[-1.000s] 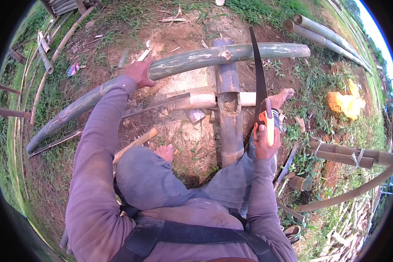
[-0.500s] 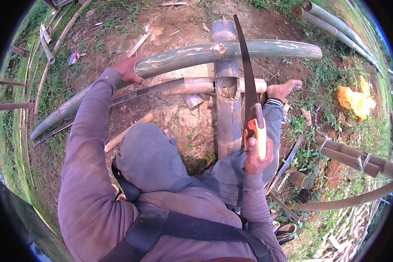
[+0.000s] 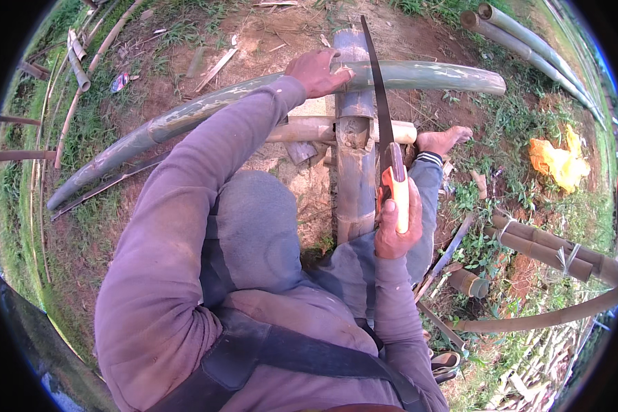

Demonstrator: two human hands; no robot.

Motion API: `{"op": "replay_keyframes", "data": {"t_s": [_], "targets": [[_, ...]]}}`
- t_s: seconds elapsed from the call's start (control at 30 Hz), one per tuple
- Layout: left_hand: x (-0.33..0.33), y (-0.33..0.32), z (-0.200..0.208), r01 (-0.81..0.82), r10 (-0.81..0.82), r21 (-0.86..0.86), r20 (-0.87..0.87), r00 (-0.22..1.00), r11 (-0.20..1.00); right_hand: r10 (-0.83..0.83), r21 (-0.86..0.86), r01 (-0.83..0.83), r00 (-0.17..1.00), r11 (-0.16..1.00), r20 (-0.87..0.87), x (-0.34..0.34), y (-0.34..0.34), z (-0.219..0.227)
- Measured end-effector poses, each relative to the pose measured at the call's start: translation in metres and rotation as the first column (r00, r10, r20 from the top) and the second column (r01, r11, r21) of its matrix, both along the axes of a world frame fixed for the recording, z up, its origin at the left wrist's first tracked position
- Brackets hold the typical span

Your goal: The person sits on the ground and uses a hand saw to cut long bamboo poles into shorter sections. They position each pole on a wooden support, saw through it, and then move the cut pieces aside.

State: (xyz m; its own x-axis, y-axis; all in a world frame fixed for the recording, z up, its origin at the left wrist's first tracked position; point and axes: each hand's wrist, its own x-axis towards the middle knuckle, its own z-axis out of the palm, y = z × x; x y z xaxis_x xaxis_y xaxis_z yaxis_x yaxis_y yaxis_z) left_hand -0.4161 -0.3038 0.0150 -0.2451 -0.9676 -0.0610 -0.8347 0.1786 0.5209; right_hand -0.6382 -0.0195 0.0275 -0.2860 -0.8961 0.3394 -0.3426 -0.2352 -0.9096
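Hands: left (image 3: 316, 71) shifted right along bamboo pole (image 3: 419, 75)

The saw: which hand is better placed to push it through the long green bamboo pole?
Probably the right hand: it grips the saw by its orange handle. The left hand pins the green bamboo pole.

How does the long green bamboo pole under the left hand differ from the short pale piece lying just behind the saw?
The green bamboo pole is long, running across the ground past both sides of the upright stump; the pale bamboo piece is much shorter. The pole has a green skin with whitish patches; the short piece is tan and dry-looking. The left hand grips the pole, while neither hand touches the short piece. Both lie crosswise to the saw.
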Motion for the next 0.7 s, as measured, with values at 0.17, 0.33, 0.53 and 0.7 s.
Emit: {"op": "replay_keyframes", "data": {"t_s": [0.17,0.33,0.53,0.7], "targets": [[-0.043,-0.019,0.015,-0.112,0.077,0.203,0.170,0.982,0.973,-0.002,-0.040,-0.002,0.994,0.999,-0.113,-0.004,-0.001,-0.006],[-0.042,-0.018,0.010,-0.120,0.088,0.142,0.210,0.974,0.983,0.043,-0.031,-0.048,0.989,0.998,-0.139,-0.008,-0.012,0.001],[-0.041,-0.022,0.004,-0.082,0.053,0.106,0.254,0.966,0.991,0.051,0.061,-0.040,0.981,0.997,-0.185,-0.019,0.001,0.002],[-0.039,-0.021,0.008,-0.083,0.045,0.143,0.253,0.966,0.986,0.090,0.167,-0.068,0.987,0.984,-0.133,-0.036,0.058,0.006]]}}
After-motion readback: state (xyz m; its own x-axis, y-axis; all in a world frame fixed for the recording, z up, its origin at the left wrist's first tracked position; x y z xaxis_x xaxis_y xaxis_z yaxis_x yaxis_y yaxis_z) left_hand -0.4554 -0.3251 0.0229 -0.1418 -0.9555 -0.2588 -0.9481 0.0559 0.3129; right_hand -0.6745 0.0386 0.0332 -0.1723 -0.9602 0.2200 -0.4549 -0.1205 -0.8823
